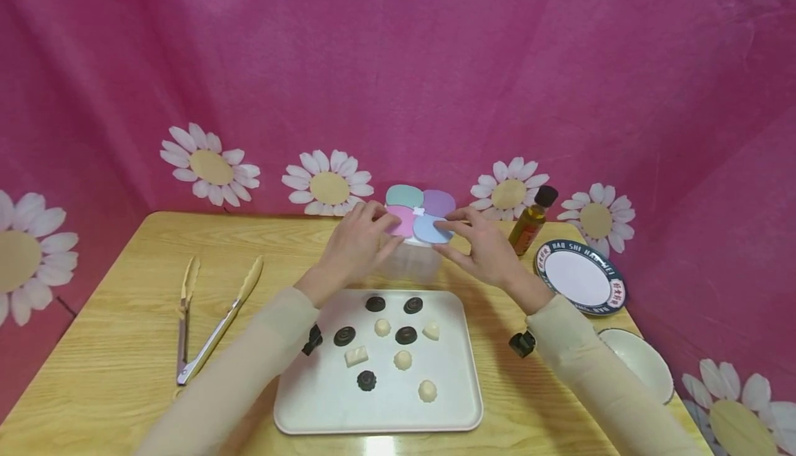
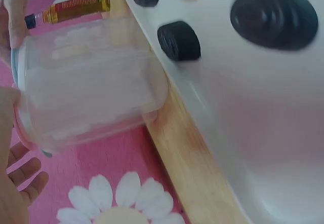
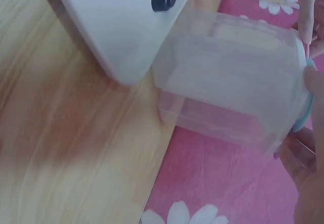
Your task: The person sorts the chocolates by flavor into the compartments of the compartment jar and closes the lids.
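A clear plastic container [image 1: 412, 264] stands on the table behind the tray, its lid made of four rounded flaps in green, purple, pink and blue. My left hand [image 1: 356, 242] holds the lid's near left side, fingertips on the pink flap [image 1: 398, 221] and thumb at the rim. On the other side my right hand [image 1: 488, 247] holds the lid by the blue flap [image 1: 430, 230], its thumb low against the rim. Both wrist views show the see-through container body [image 2: 96, 82] with no contents visible. The fingertips on top are partly hidden there.
A white tray [image 1: 323, 407] in front carries several dark and white chocolates. Metal tongs [image 1: 211, 335] lie spread at left. To the right are an oil bottle [image 1: 529, 224], a blue-rimmed plate [image 1: 578, 278] and a white bowl [image 1: 643, 363]. A pink flowered cloth [image 1: 398, 62] hangs behind.
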The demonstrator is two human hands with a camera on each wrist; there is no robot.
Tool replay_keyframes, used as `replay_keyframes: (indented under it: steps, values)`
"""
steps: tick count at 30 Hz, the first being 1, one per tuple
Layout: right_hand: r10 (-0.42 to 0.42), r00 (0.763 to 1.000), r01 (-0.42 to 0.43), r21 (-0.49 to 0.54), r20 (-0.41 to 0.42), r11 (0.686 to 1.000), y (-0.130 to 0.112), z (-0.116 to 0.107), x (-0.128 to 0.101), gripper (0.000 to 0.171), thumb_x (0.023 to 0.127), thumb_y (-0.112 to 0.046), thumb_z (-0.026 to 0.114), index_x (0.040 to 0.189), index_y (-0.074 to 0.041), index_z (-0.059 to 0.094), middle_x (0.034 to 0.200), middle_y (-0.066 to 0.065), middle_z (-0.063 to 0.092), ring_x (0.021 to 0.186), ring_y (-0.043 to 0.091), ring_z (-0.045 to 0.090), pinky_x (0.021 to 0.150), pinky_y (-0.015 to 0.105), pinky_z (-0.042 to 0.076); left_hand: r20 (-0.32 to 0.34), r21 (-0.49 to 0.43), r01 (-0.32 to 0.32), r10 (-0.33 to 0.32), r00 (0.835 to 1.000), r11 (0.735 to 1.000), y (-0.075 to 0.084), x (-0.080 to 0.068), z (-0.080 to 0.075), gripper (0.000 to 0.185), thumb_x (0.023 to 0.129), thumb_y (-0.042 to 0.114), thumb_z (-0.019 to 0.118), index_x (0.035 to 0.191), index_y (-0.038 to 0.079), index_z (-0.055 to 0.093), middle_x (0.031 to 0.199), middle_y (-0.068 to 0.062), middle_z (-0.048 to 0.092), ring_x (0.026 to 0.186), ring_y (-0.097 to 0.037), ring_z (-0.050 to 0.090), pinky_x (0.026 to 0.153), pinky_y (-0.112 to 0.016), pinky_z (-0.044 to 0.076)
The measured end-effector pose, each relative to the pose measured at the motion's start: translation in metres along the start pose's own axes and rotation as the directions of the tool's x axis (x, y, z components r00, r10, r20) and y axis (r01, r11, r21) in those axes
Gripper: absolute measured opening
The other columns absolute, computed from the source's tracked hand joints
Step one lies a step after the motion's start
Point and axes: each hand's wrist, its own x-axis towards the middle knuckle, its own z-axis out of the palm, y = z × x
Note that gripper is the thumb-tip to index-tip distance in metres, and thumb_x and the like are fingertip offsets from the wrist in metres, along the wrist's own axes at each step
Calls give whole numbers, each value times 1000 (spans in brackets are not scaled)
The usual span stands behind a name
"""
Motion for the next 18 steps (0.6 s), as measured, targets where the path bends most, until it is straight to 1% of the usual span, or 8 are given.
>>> replay_keyframes:
  steps: [3,7,13,18]
  values:
    - [-31,999,30,-26,-20,999,-6,4,1,39,89,-27,84,124,-10,77,118,17,68,100,30,68,79,43,60,13,10,-1,1,1000,1000,-8,-2,-5,33,102,34,68,130,16,71,129,-11,65,121,-30,57,109,-45,49]
    - [-68,997,65,-57,-39,996,-15,9,3,36,89,-26,84,121,-12,78,113,15,68,97,28,65,77,41,58,33,22,-5,4,999,1000,-18,-5,-11,34,104,32,66,134,17,69,133,-12,64,127,-32,56,113,-48,47]
    - [-111,993,106,-104,-48,989,-27,14,8,32,91,-29,83,118,-13,79,109,13,69,91,25,61,73,37,54,46,17,-6,6,999,1000,-31,-5,-18,35,105,32,64,135,15,69,134,-13,65,127,-33,57,112,-50,48]
    - [-123,991,117,-123,-43,986,-30,14,13,31,91,-33,82,115,-13,80,106,11,69,90,24,58,72,36,52,64,5,6,-7,998,1000,-34,-3,-21,33,105,35,64,132,16,69,135,-11,63,128,-31,56,110,-49,49]
